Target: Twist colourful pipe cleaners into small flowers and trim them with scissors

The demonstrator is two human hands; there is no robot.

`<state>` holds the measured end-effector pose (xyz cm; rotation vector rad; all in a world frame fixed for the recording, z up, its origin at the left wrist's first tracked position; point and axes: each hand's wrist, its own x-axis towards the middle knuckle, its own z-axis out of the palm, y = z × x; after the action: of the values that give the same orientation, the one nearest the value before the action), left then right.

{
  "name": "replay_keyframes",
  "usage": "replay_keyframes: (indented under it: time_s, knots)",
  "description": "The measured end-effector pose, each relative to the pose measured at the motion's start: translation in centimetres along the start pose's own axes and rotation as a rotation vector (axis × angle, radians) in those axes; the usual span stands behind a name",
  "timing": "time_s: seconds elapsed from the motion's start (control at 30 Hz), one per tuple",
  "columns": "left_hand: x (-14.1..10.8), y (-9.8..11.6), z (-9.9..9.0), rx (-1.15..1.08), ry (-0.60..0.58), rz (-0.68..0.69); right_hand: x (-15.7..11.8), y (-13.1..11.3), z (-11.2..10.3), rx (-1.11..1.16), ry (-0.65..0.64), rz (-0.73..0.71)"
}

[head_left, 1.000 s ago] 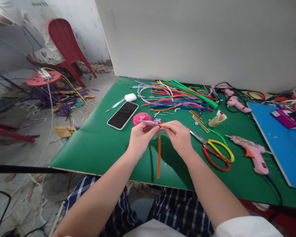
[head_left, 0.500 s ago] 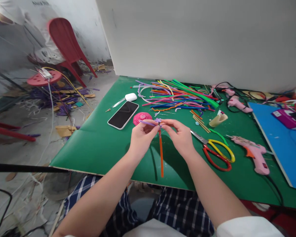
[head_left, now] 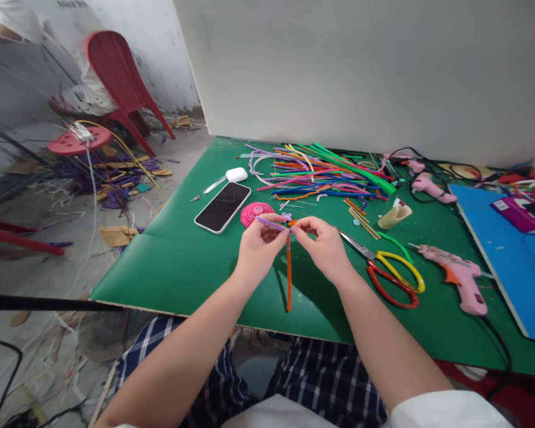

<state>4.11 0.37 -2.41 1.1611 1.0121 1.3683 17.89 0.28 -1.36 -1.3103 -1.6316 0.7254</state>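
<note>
Pinching a purple strip [head_left: 270,223] with the left hand [head_left: 258,245] and, by the top of an orange stem [head_left: 289,279], with the right hand [head_left: 320,245] over a green table [head_left: 178,255], after raising the stem's end slightly, apparently mid-adjustment.

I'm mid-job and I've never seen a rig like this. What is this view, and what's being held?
There's no machine: a person works with two bare hands. One camera, worn on the head, looks forward and down, so the forearms come in from the bottom. The left hand has a purple strip in its grip; the right hand appears to pinch its end. An orange stem hangs below where they meet. On the green table lie a phone, a pink disc, loose coloured strips, scissors and a glue gun.
</note>
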Motion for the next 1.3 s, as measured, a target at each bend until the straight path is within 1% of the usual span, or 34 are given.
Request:
replay_keyframes:
  time_s: [0.1, 0.2, 0.27, 0.33, 0.43, 0.57, 0.67, 0.77, 0.87, 0.93, 1.03, 1.1, 1.2, 1.3]
  knots:
    - [-0.06, 0.0, 0.17, -0.065, 0.044, -0.034, -0.11, -0.03, 0.37, 0.005, 0.002, -0.016]
    - [-0.14, 0.2, 0.32, -0.153, 0.081, -0.076, -0.21, -0.06, 0.77, 0.091, 0.023, 0.047]
    - [-0.13, 0.37, 0.24, -0.187, 0.07, -0.089, -0.23, -0.09, 0.84, 0.139, 0.033, 0.083]
    - [-0.02, 0.51, 0.02, -0.177, 0.039, -0.078, -0.21, -0.17, 0.7, 0.164, 0.024, 0.076]
    - [0.24, 0.52, -0.37, -0.146, -0.019, -0.06, -0.15, -0.29, 0.32, 0.118, 0.01, -0.024]
    - [0.45, 0.34, -0.59, -0.168, -0.071, -0.083, -0.16, -0.24, 0.12, 0.009, 0.06, -0.173]
    - [0.35, 0.3, -0.54, -0.171, -0.084, -0.071, -0.2, -0.02, 0.24, -0.017, 0.103, -0.238]
    - [0.16, 0.4, -0.41, -0.15, -0.068, -0.041, -0.25, 0.1, 0.42, -0.028, 0.128, -0.271]
    - [0.01, 0.59, -0.24, -0.118, -0.041, -0.017, -0.32, 0.02, 0.54, -0.012, 0.147, -0.239]
    - [-0.02, 0.72, -0.15, -0.097, -0.031, 0.005, -0.35, -0.09, 0.51, 0.025, 0.141, -0.169]
    - [-0.01, 0.86, -0.12, -0.067, -0.031, 0.027, -0.3, -0.21, 0.27, 0.111, 0.094, -0.042]
    - [-0.01, 0.89, -0.16, -0.043, -0.027, 0.031, -0.21, -0.22, 0.07, 0.163, 0.078, 0.017]
    - [-0.06, 0.86, -0.23, -0.002, -0.008, 0.03, -0.1, -0.12, -0.07, 0.182, 0.063, 0.056]
    - [-0.11, 0.86, -0.26, 0.017, -0.008, 0.017, -0.09, 0.01, 0.0, 0.142, 0.046, 0.05]
